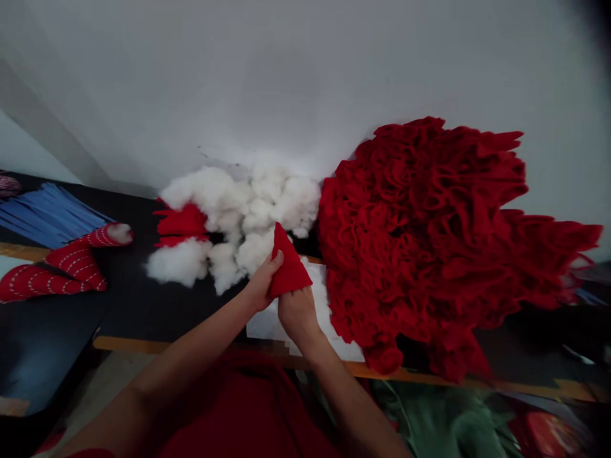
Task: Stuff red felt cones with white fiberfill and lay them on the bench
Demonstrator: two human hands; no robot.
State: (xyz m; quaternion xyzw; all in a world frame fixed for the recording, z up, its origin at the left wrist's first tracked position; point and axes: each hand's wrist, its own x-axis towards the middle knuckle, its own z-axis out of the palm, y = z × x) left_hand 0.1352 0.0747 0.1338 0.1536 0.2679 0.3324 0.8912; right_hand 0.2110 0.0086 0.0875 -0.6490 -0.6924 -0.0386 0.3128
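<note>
A small red felt cone (289,264) is held over the table's front part, its tip pointing up and away from me. My left hand (261,280) is closed on the cone's left side, with the thumb pressed on the felt. The fingers of my right hand (298,312) reach into the cone's wide lower end and are hidden by the felt. Just beyond my hands lie loose tufts of white stuffing (238,203). White paper (267,322) lies under my hands.
A tall heap of red felt pieces (415,254) stands on the right. Flat red felt pieces (184,222) lie among the stuffing. At left are red cones with white stitching (76,264) and blue strips (52,213). A grey wall (305,76) rises behind the table (138,305).
</note>
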